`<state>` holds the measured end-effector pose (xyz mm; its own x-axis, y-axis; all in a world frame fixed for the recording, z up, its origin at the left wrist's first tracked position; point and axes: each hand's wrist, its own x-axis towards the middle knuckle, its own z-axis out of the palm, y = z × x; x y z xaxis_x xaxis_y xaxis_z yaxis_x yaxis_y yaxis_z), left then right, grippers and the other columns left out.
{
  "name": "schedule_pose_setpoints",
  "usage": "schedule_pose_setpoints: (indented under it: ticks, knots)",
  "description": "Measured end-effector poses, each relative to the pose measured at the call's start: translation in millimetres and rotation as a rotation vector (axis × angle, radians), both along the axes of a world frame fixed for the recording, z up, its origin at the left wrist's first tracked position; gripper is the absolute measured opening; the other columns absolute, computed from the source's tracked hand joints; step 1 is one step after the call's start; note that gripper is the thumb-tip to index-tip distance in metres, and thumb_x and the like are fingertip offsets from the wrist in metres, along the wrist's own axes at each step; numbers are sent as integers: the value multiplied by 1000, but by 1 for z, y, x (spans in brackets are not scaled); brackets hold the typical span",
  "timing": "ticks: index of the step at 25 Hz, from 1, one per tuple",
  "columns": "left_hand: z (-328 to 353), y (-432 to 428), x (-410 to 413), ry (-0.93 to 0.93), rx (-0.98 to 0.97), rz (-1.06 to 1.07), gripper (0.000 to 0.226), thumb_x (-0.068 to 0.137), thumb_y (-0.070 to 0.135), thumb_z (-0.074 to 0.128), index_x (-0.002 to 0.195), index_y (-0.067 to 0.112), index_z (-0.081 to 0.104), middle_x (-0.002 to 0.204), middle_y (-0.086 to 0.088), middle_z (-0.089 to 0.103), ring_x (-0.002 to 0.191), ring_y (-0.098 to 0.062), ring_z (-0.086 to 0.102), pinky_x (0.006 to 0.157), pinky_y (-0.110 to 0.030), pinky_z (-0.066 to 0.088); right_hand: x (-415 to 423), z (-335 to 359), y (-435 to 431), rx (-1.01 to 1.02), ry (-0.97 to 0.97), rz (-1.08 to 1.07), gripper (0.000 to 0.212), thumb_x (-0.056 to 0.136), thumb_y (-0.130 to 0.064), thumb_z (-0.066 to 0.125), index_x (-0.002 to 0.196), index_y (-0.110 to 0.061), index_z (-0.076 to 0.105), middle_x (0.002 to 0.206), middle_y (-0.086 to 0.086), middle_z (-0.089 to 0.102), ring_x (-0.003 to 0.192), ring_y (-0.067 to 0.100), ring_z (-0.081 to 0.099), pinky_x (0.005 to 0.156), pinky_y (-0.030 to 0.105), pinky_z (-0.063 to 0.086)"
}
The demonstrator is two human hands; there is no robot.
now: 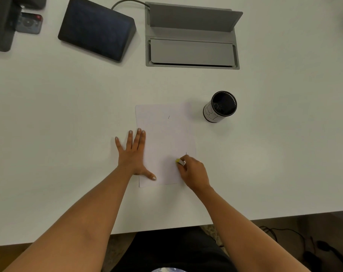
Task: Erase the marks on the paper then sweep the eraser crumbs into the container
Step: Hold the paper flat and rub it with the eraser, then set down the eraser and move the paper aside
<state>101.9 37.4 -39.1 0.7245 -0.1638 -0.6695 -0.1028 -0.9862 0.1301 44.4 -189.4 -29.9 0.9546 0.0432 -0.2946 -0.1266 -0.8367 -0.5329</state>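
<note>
Surroundings: A white table [68, 114] is observed. At its far left a dark wedge-shaped display [96, 28] is set, screen unlit. A grey cable hatch [192, 52] is recessed into the far centre of the table, its lid [194, 18] raised, and a grey cable [127, 1] is routed from it behind the display. A small dark device with a red button [30, 23] is noted at the far left corner, beside a larger dark unit cut off by the frame. Black cords [280, 232] are seen on the floor beyond the near right edge.

Task items: The paper [164, 138] is laid flat at the table's centre, long side running near to far. It is held down by the left hand [132, 154], palm flat and fingers spread, across its left edge, with the thumb on the near left corner. A yellow and white eraser [180, 161] is pinched in the curled fingertips of the right hand [194, 173] and pressed to the near right part of the sheet. One short pencil stroke [168, 117] is recorded on the far half, another [186, 153] just beyond the right hand. Crumbs cannot be made out. The container [219, 107], a black upright cylinder with a white label, open at the top, is placed near the paper's far right corner, not touching it.
</note>
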Motion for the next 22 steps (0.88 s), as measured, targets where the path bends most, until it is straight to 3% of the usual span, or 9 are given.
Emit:
schedule_pose_setpoints:
  ticks: [5,8,10,12,14,18,22]
  knots:
    - [-1,2,-9,-93,20,-74,162,44,98,55,147,11,-35,157,-8,-38,144,-25,-34,111,-69,-17,-1,0,-17,9,-19,-39,18,92,-32,61,93,-14,64,81,-1,66,65,18,59,58,33,49]
    - [-3,6,-24,-141,-67,25,148,50,100,40,150,16,-28,160,-7,-31,148,-25,-25,113,-65,-14,-1,4,-38,126,-122,-348,9,88,-25,66,97,-23,67,82,-6,66,68,12,61,62,23,48]
    - [-5,6,-35,-197,-132,146,134,58,98,32,157,17,-11,164,-6,-15,153,-27,-10,116,-59,-10,2,7,-58,177,-156,-527,13,87,-18,64,98,-26,66,84,-8,68,76,10,64,65,17,47]
    - [-7,1,-44,-293,-175,232,109,78,83,41,158,15,14,165,-9,13,149,-33,21,119,-55,13,2,6,-75,188,-127,-613,13,88,-15,61,97,-24,65,87,-7,69,81,11,66,65,16,45]
    - [-6,-9,-48,-405,-229,298,82,89,61,57,152,14,34,155,-13,37,133,-35,43,107,-48,37,3,1,-90,160,-120,-605,12,90,-17,60,100,-22,65,93,-4,69,84,14,66,68,22,49]
    - [3,-28,-41,-341,-210,490,78,89,48,67,150,11,35,151,-12,37,129,-33,41,99,-44,44,7,-11,-117,75,-213,-598,22,94,-20,58,114,-19,68,119,4,65,95,22,66,84,33,52]
    - [3,-34,-28,-280,-143,564,86,82,44,76,148,6,35,147,-16,36,118,-37,42,92,-41,47,0,-17,-123,-90,-136,-449,35,95,-12,53,127,-23,60,132,2,59,116,25,56,95,30,43]
